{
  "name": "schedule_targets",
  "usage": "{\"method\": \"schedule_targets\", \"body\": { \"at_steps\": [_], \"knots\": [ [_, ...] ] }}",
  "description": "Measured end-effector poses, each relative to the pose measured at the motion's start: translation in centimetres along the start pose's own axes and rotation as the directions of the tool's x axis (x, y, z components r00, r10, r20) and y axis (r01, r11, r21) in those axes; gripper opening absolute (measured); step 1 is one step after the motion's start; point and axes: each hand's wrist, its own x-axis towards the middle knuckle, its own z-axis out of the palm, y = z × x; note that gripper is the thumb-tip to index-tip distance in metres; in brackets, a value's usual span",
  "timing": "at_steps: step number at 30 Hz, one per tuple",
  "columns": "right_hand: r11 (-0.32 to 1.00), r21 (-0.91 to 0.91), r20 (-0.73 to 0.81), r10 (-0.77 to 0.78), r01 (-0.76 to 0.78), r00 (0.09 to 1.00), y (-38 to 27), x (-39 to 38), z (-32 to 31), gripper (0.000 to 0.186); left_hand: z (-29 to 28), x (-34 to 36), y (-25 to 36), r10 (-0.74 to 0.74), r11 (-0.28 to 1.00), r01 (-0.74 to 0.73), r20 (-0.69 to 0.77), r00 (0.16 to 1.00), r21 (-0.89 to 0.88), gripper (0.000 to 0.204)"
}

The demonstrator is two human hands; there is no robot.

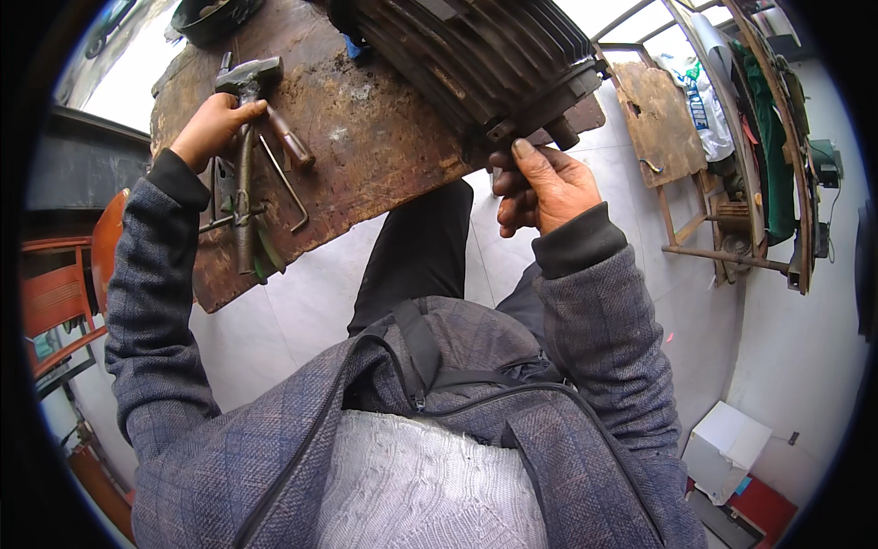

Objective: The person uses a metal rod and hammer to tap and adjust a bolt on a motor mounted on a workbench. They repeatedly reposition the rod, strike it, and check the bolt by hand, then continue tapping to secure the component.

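My left hand point(212, 130) is closed round a hammer point(245, 178) just below its steel head, at the left of the wooden table point(338, 119). The hammer's handle points back toward me over other tools. Close beside it are a brown-handled tool point(291, 139) and a bent metal rod point(283, 183). My right hand point(549, 183) has its thumb and curled fingers drawn together at the near lower corner of a finned electric motor point(476, 55). What lies between those fingertips is hidden. A short shaft point(562, 134) sticks out of the motor beside this hand.
A black bowl point(215, 18) stands at the table's far left. To the right are a worn wooden board point(672, 119) on a frame and a white plastic bag point(709, 110). A white box point(727, 448) sits at the lower right. My legs are beneath the table's near edge.
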Motion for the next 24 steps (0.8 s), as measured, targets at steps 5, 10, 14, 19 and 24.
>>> {"method": "schedule_targets", "body": {
  "at_steps": [5,10,14,19,24],
  "knots": [
    [0.998,-0.017,-0.049,-0.058,0.058,0.997,0.0,-0.3,1.1,0.047,-1.1,-0.7,2.2,0.056,0.895,-0.03,-0.044,0.997,0.446,0.049],
    [1.0,0.018,-0.054,-0.004,0.005,0.999,-0.5,-0.4,1.2,0.046,-2.0,-1.5,5.5,0.395,0.555,-0.037,-0.224,0.891,0.831,0.05],
    [0.996,0.084,-0.024,0.038,-0.036,0.999,-0.7,-0.4,1.4,0.043,-2.0,-2.3,9.4,0.675,0.691,-0.45,-0.282,0.682,0.566,0.056],
    [0.925,0.334,0.078,0.166,-0.182,0.983,-0.9,-0.1,1.0,0.04,2.0,-3.6,17.2,0.993,0.072,-0.782,0.031,0.115,0.619,0.091],
    [1.0,-0.018,-0.032,-0.005,0.005,0.999,-0.6,-0.4,1.2,0.044,7.4,-3.2,22.3,0.979,-0.136,-0.879,0.2,-0.048,0.457,0.118]
  ]
}}
